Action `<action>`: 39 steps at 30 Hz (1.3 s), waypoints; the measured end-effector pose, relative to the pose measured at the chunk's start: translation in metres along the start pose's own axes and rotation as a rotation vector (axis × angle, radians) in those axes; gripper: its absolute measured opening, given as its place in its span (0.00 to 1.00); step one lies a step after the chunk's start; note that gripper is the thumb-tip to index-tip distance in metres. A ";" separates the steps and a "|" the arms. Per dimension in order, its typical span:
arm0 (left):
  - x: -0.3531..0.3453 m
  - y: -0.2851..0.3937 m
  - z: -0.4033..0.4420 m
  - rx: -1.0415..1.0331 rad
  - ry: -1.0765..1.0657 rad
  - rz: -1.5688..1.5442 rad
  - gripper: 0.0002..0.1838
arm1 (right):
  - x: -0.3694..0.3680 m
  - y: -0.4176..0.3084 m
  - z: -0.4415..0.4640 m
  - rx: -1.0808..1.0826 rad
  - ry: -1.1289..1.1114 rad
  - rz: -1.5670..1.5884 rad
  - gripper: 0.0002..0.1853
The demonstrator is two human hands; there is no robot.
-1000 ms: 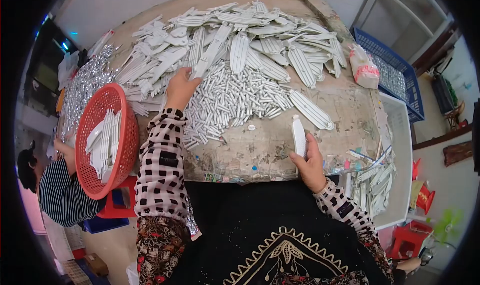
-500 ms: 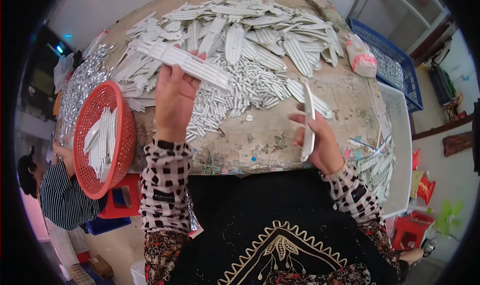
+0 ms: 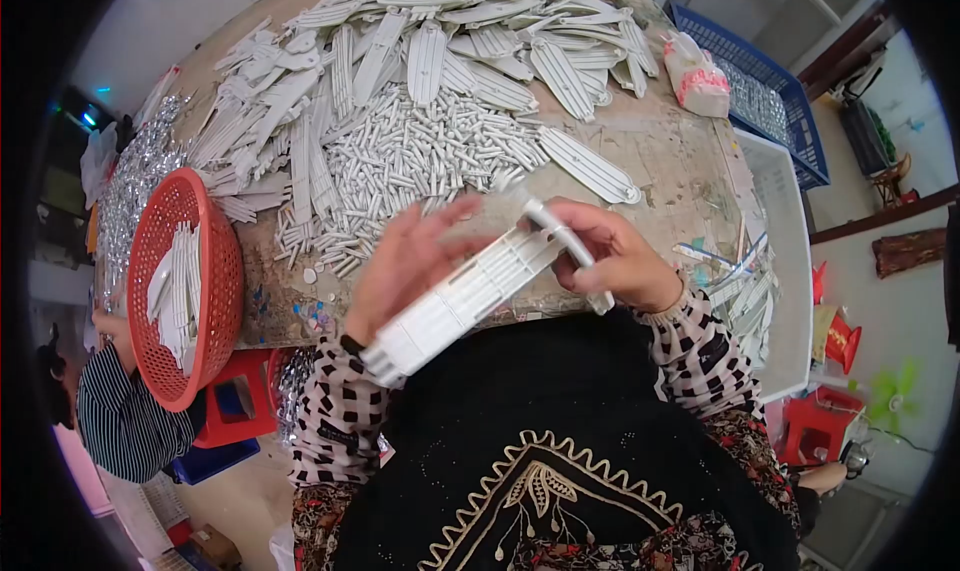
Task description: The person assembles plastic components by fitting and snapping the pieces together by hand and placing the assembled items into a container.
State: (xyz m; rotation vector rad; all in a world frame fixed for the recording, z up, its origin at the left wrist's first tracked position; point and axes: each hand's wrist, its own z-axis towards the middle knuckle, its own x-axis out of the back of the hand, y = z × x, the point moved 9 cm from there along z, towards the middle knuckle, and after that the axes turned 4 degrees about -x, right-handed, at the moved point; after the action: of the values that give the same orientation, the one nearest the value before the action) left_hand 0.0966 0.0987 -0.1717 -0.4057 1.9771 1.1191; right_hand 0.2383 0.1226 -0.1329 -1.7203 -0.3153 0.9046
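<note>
A long white ribbed plastic panel (image 3: 468,296) slants in front of me above the table's near edge, its lower end by my left wrist. At its upper right end a slim curved white plastic piece (image 3: 572,243) meets the panel; whether the two are joined I cannot tell. My right hand (image 3: 637,263) is closed on the curved piece, thumb and fingers around it. My left hand (image 3: 400,266) is blurred, its fingers stretched out and apart behind the panel. Part of this hand is hidden by the panel, so contact is unclear.
Beyond my hands lie small white pegs (image 3: 420,146) and a heap of white slatted pieces (image 3: 480,31). A red basket (image 3: 222,271) stands left, near a seated person (image 3: 130,401). To the right are a white bin (image 3: 795,271) and a blue crate (image 3: 800,121).
The ribbed panel has come down and toward me, tilting the other way, and now meets the curved piece. My left fingers have left their grip on it; my right hand has shifted slightly left.
</note>
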 end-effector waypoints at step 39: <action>-0.028 0.018 0.006 -0.530 -0.022 0.272 0.34 | -0.035 0.005 -0.025 0.379 0.323 -0.779 0.32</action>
State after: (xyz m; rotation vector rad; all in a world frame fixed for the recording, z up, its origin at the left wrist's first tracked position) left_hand 0.1061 0.1103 -0.1411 -0.3975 1.7308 1.8218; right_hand 0.2307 0.0817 -0.1205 -1.2041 -0.5087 0.0980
